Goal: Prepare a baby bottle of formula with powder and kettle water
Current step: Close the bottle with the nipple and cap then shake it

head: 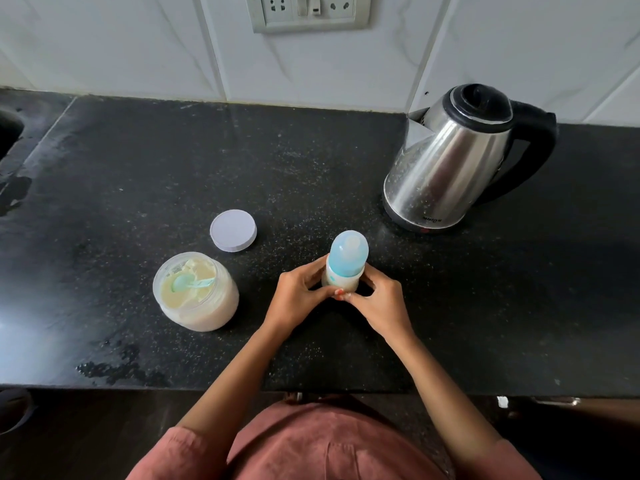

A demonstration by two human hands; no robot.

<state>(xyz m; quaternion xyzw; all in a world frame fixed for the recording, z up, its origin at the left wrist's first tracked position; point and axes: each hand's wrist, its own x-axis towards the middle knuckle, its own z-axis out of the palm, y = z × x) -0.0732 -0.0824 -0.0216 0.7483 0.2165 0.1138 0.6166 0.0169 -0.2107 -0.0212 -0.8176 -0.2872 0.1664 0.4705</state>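
Note:
A baby bottle (346, 261) with a light blue cap and milky contents stands upright on the black counter (173, 161). My left hand (299, 297) and my right hand (375, 299) both grip its lower body, fingers curled round it from each side. To the left an open jar of pale formula powder (197, 303) holds a turquoise scoop (188, 283). The jar's white lid (233, 230) lies flat behind it. A steel kettle (457, 161) with a black lid and handle stands at the back right, spout pointing left.
A sink edge (8, 133) shows at the far left. Water patches lie on the counter near the front left (117, 368) and by the sink. A wall socket plate (308, 10) sits on the white tiled wall behind.

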